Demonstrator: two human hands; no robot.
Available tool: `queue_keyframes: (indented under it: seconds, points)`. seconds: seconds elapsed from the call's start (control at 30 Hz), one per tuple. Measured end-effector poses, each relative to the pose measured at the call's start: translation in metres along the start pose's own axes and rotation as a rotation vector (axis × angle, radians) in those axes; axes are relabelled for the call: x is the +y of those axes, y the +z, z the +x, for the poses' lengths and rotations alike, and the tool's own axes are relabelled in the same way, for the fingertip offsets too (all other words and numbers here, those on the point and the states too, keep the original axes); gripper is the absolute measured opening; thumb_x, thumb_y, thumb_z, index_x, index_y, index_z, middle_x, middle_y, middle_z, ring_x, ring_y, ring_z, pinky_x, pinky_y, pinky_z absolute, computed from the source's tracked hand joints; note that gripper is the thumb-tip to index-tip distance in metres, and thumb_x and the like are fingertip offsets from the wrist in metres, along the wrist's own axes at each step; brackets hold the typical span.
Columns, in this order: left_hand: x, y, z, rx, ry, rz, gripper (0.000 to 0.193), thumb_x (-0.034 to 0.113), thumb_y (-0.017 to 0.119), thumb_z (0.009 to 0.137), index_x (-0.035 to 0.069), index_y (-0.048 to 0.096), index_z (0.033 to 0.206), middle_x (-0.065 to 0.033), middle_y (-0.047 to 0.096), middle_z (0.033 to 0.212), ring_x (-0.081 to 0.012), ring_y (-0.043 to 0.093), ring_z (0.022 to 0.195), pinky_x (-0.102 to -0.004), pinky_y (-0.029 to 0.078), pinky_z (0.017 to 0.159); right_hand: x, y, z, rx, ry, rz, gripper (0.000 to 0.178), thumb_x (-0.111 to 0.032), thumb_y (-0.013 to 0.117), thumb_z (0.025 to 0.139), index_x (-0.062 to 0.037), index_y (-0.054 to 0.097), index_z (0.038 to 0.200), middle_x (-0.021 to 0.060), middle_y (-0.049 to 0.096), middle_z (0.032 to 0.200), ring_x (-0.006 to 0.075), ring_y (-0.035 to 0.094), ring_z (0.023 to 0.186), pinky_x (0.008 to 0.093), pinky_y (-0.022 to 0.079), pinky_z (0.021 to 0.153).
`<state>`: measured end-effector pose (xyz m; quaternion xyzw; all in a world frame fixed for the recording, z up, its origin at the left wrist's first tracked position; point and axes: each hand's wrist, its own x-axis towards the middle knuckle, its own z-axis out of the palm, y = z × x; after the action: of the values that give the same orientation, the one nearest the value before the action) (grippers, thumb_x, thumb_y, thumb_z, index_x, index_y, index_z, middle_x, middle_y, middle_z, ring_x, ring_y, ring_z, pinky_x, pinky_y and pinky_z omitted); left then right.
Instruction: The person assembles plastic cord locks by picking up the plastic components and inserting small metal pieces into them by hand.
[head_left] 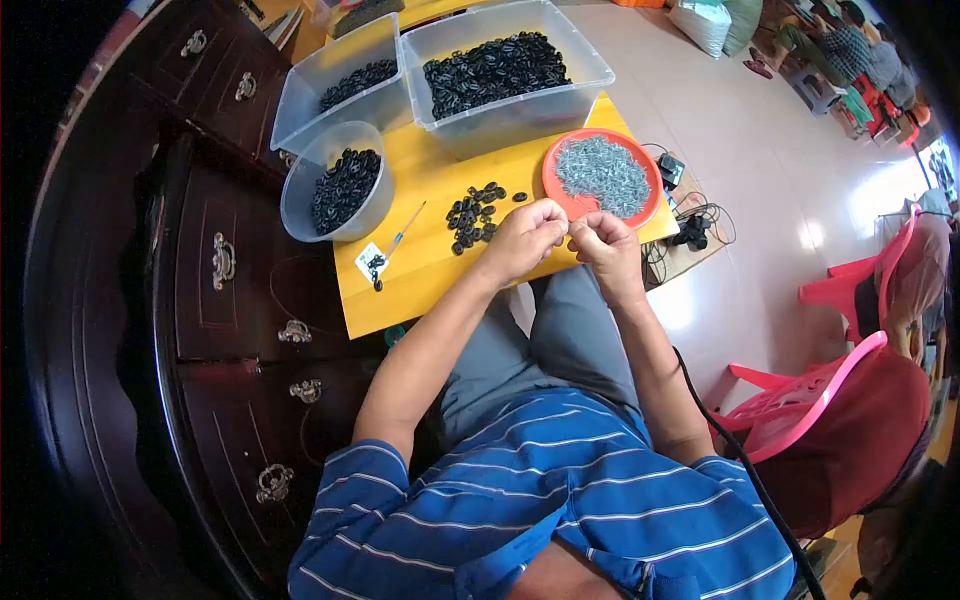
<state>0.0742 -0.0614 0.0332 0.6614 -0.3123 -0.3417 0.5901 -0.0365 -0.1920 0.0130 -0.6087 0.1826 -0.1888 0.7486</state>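
My left hand (527,240) and my right hand (607,250) meet fingertip to fingertip above the near right part of the yellow table (415,285). Both are closed in a pinch; whatever lies between the fingers is too small to make out. Just beyond them sits a red round plate (551,172) heaped with small silvery metal pieces (603,178). Left of my hands, small black oval parts (472,215) lie loose on the tabletop. Farther left, a thin pointed tool with a blue section (400,238) rests by a white card (366,262) bearing several black pieces.
A translucent bucket (290,205) and two clear bins (285,110) (590,85) hold more black parts at the table's left and back. Dark drawers (250,270) stand at left. Right are cables (715,215), pink chairs (800,400) and a seated person (880,430); other people sit farther off.
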Motion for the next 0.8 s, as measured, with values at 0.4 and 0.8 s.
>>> queue_keyframes:
  seconds: [0.4,0.8]
  points:
    - [-0.031,-0.018,-0.042,-0.008,-0.018,-0.168,0.021,0.021,0.049,0.095,0.007,0.054,0.079,0.0002,0.057,0.072,-0.0054,0.047,0.058,-0.0223,0.039,0.052,-0.006,-0.019,0.03,0.103,-0.025,-0.424,0.021,-0.022,0.068,0.091,-0.001,0.069,0.09,0.0025,0.069,0.075,0.008,0.061,0.067,0.0249,0.049,0.063]
    - [-0.043,-0.013,-0.065,0.156,0.04,-0.226,0.007,0.007,0.061,0.094,0.004,0.059,0.088,0.0032,0.058,0.079,-0.003,0.051,0.066,-0.0207,0.044,0.058,0.004,-0.013,0.028,0.024,-0.172,-0.646,0.018,-0.019,0.066,0.095,-0.0021,0.07,0.097,0.0062,0.068,0.076,0.0134,0.064,0.071,0.0288,0.051,0.069]
